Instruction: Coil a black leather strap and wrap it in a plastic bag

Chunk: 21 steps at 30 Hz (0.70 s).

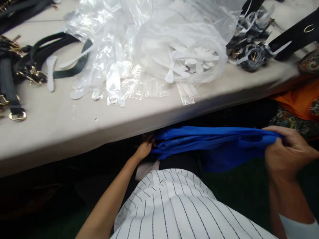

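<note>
A bright blue cloth [204, 140] stretches sideways in front of my body, just below the table's front edge. At its right end my right hand [286, 152] is closed, pinching the fabric between thumb and fingers. My left hand [146, 149] is closed at the cloth's left end, its fingertips partly lost in shadow. Folds run lengthwise along the cloth, and its lower right part hangs down. Whether it is a bag, a garment or a plain piece I cannot tell.
The pale-covered table [67, 129] bears an open clear plastic bag [155, 58] of white toothed strips. Black straps with gold buckles [5, 72] lie at the left. Plastic-wrapped dark rolls [253, 56] sit at the right. Orange fabric [297, 104] lies below the right edge.
</note>
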Each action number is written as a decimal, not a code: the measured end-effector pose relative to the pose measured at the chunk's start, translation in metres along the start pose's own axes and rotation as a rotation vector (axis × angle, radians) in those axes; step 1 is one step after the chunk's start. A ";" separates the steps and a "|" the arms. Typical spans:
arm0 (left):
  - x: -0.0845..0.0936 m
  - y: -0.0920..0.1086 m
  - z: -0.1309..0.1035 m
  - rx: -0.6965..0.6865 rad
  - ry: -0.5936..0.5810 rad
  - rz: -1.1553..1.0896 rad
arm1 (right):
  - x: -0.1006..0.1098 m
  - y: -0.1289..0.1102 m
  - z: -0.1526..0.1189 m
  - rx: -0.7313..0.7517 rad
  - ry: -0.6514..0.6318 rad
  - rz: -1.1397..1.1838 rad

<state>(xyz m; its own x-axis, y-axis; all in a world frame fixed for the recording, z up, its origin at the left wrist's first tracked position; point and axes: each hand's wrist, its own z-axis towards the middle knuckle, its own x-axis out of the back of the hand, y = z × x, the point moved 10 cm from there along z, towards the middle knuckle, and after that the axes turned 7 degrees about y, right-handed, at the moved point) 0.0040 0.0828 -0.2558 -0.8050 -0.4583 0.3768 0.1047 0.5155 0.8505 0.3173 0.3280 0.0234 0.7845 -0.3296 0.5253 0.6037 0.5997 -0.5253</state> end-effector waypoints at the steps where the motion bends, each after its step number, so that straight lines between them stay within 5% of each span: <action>1: 0.017 0.016 -0.013 -0.016 -0.009 -0.047 | 0.002 0.005 0.013 0.039 0.089 -0.011; 4: 0.064 0.080 -0.054 -0.047 -0.101 -0.212 | -0.024 0.034 0.048 0.100 0.121 -0.042; 8: 0.087 0.197 -0.107 -0.131 -0.497 -0.728 | -0.101 0.061 0.068 0.032 -0.175 -0.054; 11: 0.105 0.262 -0.116 -0.270 -0.446 -0.881 | -0.127 0.029 0.052 -0.001 -0.297 0.027; 14: 0.108 0.292 -0.113 -0.315 -0.300 -0.924 | -0.101 -0.043 0.021 0.063 -0.263 0.320; 16: 0.103 0.301 -0.114 -0.316 -0.266 -0.911 | -0.097 -0.089 -0.017 0.092 -0.513 0.514; 19: 0.099 0.311 -0.121 -0.319 -0.240 -0.950 | -0.110 -0.133 -0.111 0.122 -1.205 0.614; 21: 0.101 0.319 -0.126 -0.324 -0.216 -0.989 | -0.116 -0.142 -0.155 0.136 -1.394 0.631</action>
<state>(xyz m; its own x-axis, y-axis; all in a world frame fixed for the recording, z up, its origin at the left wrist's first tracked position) 0.0294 0.1093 0.0998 -0.7005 -0.4129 -0.5821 -0.5284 -0.2483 0.8119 0.1626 0.1677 -0.0667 0.1007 0.8727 0.4777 0.1565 0.4603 -0.8739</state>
